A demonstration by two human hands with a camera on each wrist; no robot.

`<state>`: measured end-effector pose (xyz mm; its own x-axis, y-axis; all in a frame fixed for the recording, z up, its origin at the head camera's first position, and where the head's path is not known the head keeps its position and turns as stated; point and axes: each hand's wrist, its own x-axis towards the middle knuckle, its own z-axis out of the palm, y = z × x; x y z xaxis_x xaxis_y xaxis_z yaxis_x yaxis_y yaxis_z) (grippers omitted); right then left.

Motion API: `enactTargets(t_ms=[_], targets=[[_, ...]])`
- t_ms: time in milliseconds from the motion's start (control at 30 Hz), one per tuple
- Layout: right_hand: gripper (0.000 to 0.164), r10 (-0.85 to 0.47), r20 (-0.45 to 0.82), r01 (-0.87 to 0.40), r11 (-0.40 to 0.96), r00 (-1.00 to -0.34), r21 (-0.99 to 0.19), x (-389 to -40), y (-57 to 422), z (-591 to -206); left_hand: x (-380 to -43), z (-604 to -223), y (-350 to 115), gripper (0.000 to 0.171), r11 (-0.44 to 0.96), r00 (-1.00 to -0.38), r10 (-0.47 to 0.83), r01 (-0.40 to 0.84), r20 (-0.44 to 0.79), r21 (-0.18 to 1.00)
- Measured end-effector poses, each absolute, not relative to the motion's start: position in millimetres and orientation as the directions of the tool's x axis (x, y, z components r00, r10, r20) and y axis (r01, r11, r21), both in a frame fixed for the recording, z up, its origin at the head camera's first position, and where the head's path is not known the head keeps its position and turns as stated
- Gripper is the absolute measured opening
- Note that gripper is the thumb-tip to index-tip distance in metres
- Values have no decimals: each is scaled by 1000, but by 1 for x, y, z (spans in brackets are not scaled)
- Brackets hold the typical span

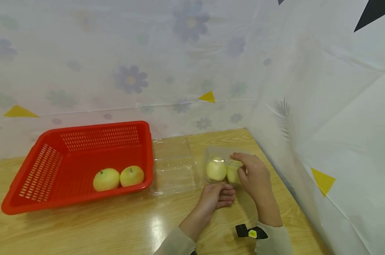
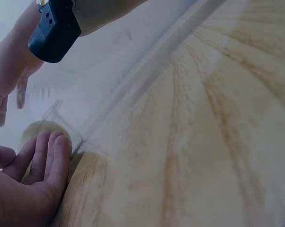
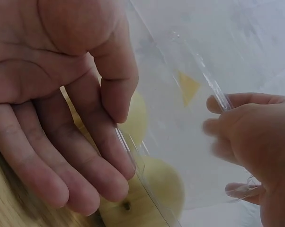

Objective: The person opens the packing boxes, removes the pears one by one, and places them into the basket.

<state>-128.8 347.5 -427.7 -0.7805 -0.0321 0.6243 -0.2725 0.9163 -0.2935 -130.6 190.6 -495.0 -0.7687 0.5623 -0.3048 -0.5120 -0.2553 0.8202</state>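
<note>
A clear plastic clamshell box [image 1: 211,154] sits toward the right end of the table, with two round yellow fruits [image 1: 216,171] inside. My left hand [image 1: 217,196] is at its near side; in the right wrist view, that hand's thumb and index finger pinch the box's rim [image 3: 126,142]. Above the right-hand fruit is my right hand [image 1: 254,175], and its fingers and thumb grip the edge of the clear lid [image 3: 206,71], which stands raised and tilted. In the left wrist view, my left fingers cover part of one fruit [image 2: 43,127].
A red slotted basket [image 1: 84,196] on the left holds two more yellow fruits [image 1: 106,179]. Between basket and box lies an open clear plastic container [image 1: 174,177]. Patterned sheeting hangs behind the table, and white sheeting [image 1: 345,124] runs along its right edge.
</note>
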Motion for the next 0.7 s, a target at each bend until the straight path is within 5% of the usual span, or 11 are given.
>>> enactTargets(t_ms=[467,700], targets=[[34,260,647,-201,811,-717,-549,-130,351,-432,-124,-496,190,38,-298,-731,598,-584,-329,755],[57,392,502,-174,629,-771,-758,-129,361,-439,-119,-493,192,41,-344,-707,622,-632,-336,694]])
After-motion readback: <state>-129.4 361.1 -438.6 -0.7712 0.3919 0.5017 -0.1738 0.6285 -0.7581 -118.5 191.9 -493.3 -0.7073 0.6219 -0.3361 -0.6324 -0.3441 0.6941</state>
